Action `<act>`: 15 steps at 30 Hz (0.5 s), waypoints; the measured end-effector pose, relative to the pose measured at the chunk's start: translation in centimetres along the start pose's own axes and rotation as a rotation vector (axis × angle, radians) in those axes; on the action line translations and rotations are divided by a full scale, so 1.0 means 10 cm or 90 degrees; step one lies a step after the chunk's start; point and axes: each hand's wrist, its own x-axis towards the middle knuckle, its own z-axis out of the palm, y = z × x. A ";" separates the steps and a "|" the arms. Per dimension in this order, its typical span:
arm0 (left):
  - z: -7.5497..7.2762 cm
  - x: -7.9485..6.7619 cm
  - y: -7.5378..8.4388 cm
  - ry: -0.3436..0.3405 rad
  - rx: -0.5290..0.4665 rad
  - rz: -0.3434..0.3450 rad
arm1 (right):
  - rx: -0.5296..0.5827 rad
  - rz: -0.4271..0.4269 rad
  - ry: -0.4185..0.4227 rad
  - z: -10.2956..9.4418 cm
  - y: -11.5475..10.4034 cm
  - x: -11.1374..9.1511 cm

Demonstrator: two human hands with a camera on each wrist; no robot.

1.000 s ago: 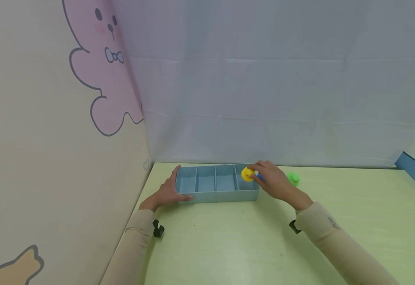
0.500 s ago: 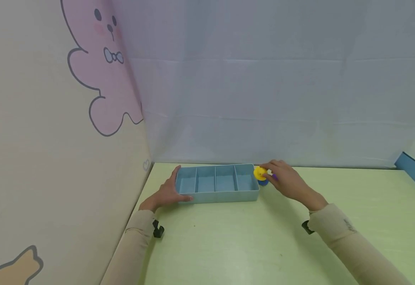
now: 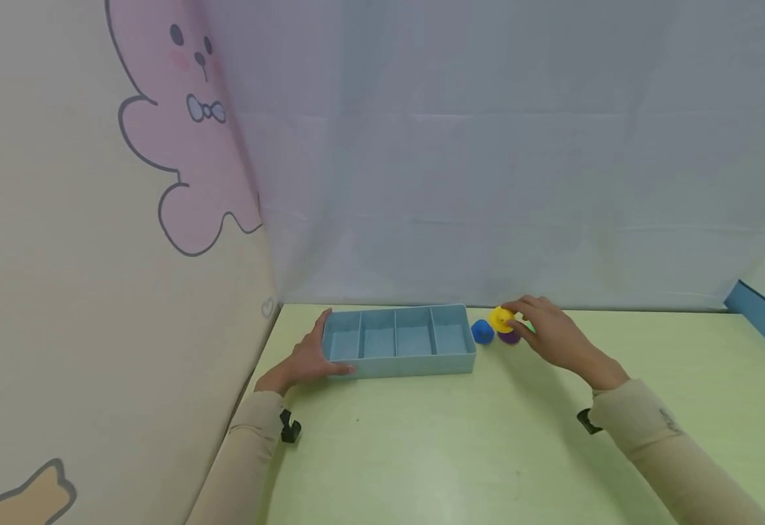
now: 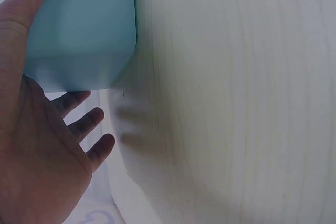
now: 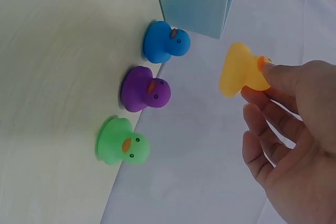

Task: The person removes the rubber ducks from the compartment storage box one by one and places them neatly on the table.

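Observation:
In the head view my right hand (image 3: 556,335) pinches a yellow toy duck (image 3: 502,319) by its head between thumb and fingertips, raised above the table. In the right wrist view a blue duck (image 5: 163,42), a purple duck (image 5: 143,88) and a green duck (image 5: 121,141) stand in a row on the table below the yellow one. My left hand (image 3: 306,356) holds the left end of a light blue box (image 3: 408,364) with several bare compartments, thumb along the front wall. Its other fingers (image 4: 86,124) reach past the box's end in the left wrist view.
The pale green table (image 3: 415,445) meets a grey cloth backdrop (image 3: 487,182) right behind the box and ducks. Along the left side stands a cream wall (image 3: 93,328) with a pink cartoon bear on it.
My right hand has carried the yellow duck rightward from over the box's rightmost compartment, past the blue duck to above the purple one. The left hand has stayed on the box.

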 end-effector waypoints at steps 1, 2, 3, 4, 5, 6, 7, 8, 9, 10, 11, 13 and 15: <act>0.00 0.00 0.00 0.001 0.002 -0.002 | 0.000 0.004 -0.001 -0.01 0.02 -0.01; 0.00 -0.01 0.00 0.002 0.002 -0.003 | -0.001 0.008 -0.002 -0.02 0.05 -0.02; -0.01 -0.01 0.00 0.002 0.001 -0.001 | -0.001 0.010 -0.003 -0.03 0.07 -0.03; -0.01 -0.01 0.00 0.001 -0.001 -0.001 | -0.001 0.013 -0.004 -0.04 0.09 -0.05; -0.01 -0.01 0.01 0.002 -0.002 0.000 | -0.001 0.016 -0.005 -0.05 0.12 -0.06; -0.01 -0.02 0.01 0.002 -0.003 0.000 | -0.002 0.017 -0.006 -0.06 0.14 -0.07; -0.02 -0.02 0.02 0.002 -0.004 -0.001 | -0.003 0.017 -0.006 -0.06 0.15 -0.09; -0.02 -0.02 0.02 0.001 -0.005 -0.002 | -0.003 0.017 -0.007 -0.07 0.17 -0.10; -0.02 -0.02 0.02 0.001 -0.005 -0.004 | -0.004 0.017 -0.006 -0.07 0.19 -0.11; -0.02 -0.02 0.02 0.001 -0.004 -0.005 | -0.004 0.018 -0.007 -0.08 0.20 -0.13; -0.02 -0.02 0.02 0.001 -0.003 -0.006 | -0.005 0.018 -0.007 -0.09 0.22 -0.14; -0.01 -0.02 0.01 0.001 0.000 -0.008 | -0.003 0.021 -0.008 -0.10 0.23 -0.16; -0.01 -0.02 0.01 0.002 0.003 -0.008 | 0.000 0.027 -0.010 -0.11 0.25 -0.18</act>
